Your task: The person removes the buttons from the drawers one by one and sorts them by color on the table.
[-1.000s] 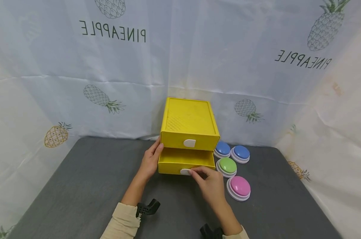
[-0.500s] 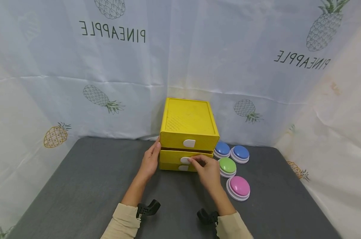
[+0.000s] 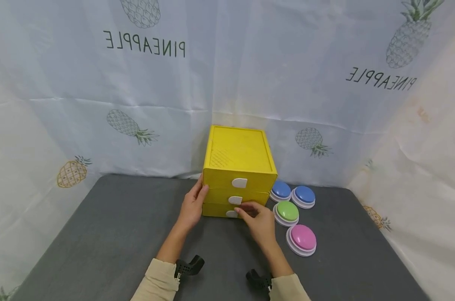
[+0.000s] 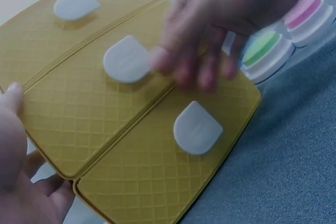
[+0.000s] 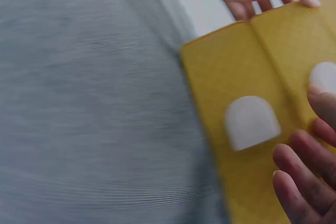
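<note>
A yellow three-drawer box [image 3: 240, 148] stands with all its drawer fronts in line, one white tab handle on each. My left hand [image 3: 191, 209] lies along the box's left side, its thumb at the front edge. Just right of the middle handle [image 4: 126, 59] and above the bottom handle [image 4: 198, 128] is my right hand [image 3: 262, 223]. In the left wrist view the right hand [image 4: 210, 30] is blurred, with loosely bent fingers. The right wrist view has its thumb beside the middle handle [image 5: 324, 77], with no visible grip.
Right of the box are two blue buttons [image 3: 281, 189] [image 3: 304, 194], a green button [image 3: 287, 210] and a pink button [image 3: 303, 237], all on white bases. The dark table [image 3: 118, 234] meets a pineapple-print curtain [image 3: 167, 83] behind the box.
The middle drawer has slid back into the box, uncovering the bottom drawer front. My right hand moved inward with it and has left its handle, now sitting slightly lower. My left hand stays at the box's side.
</note>
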A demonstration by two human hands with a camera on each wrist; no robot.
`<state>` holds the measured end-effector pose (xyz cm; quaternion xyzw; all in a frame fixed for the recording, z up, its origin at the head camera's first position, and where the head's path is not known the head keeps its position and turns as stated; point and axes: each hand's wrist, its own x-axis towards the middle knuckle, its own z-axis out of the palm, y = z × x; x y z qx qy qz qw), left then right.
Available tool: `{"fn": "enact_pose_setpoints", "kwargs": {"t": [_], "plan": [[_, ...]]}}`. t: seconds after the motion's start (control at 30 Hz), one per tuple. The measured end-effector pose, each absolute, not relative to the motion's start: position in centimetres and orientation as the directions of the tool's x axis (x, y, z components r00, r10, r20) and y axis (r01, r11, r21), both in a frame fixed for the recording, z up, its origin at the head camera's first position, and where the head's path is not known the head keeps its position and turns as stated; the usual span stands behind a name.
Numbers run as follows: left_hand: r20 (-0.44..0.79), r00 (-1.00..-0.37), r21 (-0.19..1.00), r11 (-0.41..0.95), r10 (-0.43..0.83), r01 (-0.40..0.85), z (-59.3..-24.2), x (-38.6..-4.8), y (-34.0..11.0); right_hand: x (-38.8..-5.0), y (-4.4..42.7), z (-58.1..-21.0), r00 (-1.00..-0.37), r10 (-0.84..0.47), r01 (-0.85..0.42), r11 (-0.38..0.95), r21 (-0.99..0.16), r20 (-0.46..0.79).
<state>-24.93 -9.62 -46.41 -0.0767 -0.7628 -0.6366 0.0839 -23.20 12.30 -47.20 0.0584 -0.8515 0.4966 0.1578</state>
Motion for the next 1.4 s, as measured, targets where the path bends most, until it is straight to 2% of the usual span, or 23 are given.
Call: {"fn": "enact_pose_setpoints", "kwargs": {"t": [0.23, 0.43, 0.63, 0.8, 1.0, 1.4], "plan": [[0.205, -0.979, 0.971, 0.125, 0.015, 0.206, -46.9, -25.2, -9.8, -22.5, 11.7, -50.3, -0.947, 0.067, -0.246, 0.476, -0.844, 0.313], [0.215, -0.976, 0.97, 0.114, 0.014, 0.215, -46.9, -25.1, -9.8, -22.2, 10.8, -51.2, -0.959, 0.091, -0.211, 0.397, -0.893, 0.267], [0.227, -0.974, 0.967, 0.111, 0.019, 0.227, -47.0, -25.1, -9.5, -21.1, 10.5, -51.8, -0.952, 0.141, -0.193, 0.416, -0.889, 0.272], [0.237, -0.972, 0.963, 0.129, 0.009, 0.236, -46.8, -25.1, -9.6, -19.8, 10.1, -51.8, -0.937, 0.2, -0.188, 0.404, -0.895, 0.287], [0.222, -0.975, 0.966, 0.138, -0.009, 0.218, -46.5, -24.9, -9.6, -17.7, 9.5, -51.7, -0.938, 0.265, -0.146, 0.282, -0.948, 0.223], [0.217, -0.976, 0.965, 0.153, -0.01, 0.212, -46.5, -24.8, -9.5, -12.8, 8.9, -51.4, -0.921, 0.336, -0.11, 0.265, -0.958, 0.198]]}}
